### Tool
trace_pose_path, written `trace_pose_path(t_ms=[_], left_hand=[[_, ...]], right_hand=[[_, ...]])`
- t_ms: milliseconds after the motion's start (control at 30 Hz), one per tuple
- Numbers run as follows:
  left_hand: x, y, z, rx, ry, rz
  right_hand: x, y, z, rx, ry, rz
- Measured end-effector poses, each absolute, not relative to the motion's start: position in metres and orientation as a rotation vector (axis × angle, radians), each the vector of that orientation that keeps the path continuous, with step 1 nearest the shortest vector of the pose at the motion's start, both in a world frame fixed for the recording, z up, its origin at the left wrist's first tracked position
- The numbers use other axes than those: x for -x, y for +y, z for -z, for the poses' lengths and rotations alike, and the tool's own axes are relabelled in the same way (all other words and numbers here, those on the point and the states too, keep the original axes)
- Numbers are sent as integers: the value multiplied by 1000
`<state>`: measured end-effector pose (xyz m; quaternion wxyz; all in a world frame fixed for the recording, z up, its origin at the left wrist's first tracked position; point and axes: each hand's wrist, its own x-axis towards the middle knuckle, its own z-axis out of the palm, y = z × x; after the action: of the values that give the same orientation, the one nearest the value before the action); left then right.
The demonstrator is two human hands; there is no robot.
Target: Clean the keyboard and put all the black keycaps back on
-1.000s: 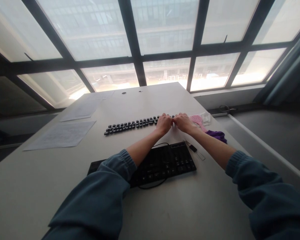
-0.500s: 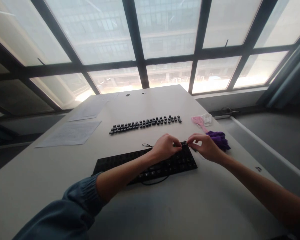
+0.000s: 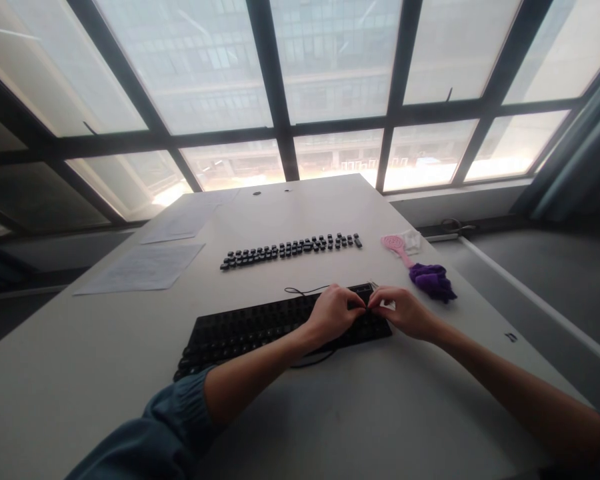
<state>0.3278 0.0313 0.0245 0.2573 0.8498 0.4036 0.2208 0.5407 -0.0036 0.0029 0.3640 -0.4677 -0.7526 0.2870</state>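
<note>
A black keyboard [image 3: 260,323] lies slantwise on the white table, its thin cable showing behind and in front of it. Over its right part my left hand [image 3: 333,310] is closed in a pinch, thumb against forefinger. Close beside it, my right hand [image 3: 397,308] pinches at the same spot, with the fingertips of both hands almost meeting above the keys. What sits between the fingertips is too small and dark to make out. Loose black keycaps [image 3: 290,250] stand in rows on the table behind the keyboard.
Right of the keycaps lie a pink brush [image 3: 394,244], a white crumpled tissue [image 3: 412,241] and a purple cloth [image 3: 433,281]. Paper sheets [image 3: 140,268] rest at the left. A small dark piece [image 3: 511,337] sits near the table's right edge. Large windows rise behind the table [image 3: 325,207].
Both hands have moved from the keyboard's back right edge down towards me, over the keys, and their fingertips have drawn closer together. The view has shifted slightly.
</note>
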Motion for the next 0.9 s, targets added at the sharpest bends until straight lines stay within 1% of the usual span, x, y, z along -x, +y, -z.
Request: trace_pose_path(t_ms=[433, 567, 733, 900], left_hand=[[-329, 23, -16, -2456, 1019, -746], [-326, 19, -13, -2520, 983, -737], [-321, 9, -13, -2672, 948, -685], [-320, 4, -15, -2749, 925, -641]], right_hand=[[-535, -7, 3, 1092, -1953, -682], [-537, -11, 3, 1095, -2005, -630], [-540, -18, 6, 1083, -2090, -466], [-540, -21, 8, 1087, -2121, -421]])
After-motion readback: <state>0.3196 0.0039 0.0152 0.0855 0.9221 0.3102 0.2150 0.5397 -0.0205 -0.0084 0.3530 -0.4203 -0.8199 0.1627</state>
